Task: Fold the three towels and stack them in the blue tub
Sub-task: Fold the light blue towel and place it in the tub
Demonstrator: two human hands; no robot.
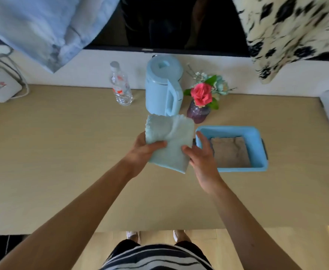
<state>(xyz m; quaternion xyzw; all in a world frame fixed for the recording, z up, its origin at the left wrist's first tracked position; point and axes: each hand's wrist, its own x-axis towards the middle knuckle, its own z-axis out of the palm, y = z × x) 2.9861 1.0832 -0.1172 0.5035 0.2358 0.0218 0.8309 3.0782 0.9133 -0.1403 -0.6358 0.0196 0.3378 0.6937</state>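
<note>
I am looking down at the counter [62, 152] and both hands are working on a pale green towel [169, 141] raised above it, just left of the blue tub [257, 141]; the left hand [146, 151] is closing on the towel's left edge, thumb lying across the top face and fingers hidden beneath; the right hand [200, 152] is sitting at the towel's right edge with its fingers spread and loosely open, thumb touching the cloth, and I cannot tell whether it is really gripping; its fingertips are reaching over the tub's near-left corner. The towel is looking partly folded, with a scalloped edge at the far side and one layer turned over on top. Inside the tub a brownish towel [229, 152] is lying flat on the bottom. Behind the hands a light blue kettle [162, 82] is standing, with a clear plastic bottle [120, 88] to its left and a small purple vase [197, 113] holding a red flower [201, 94] to its right; the vase is standing just beyond the tub's far-left corner. A white device [0, 84] with cables is sitting at the counter's far-left edge.
</note>
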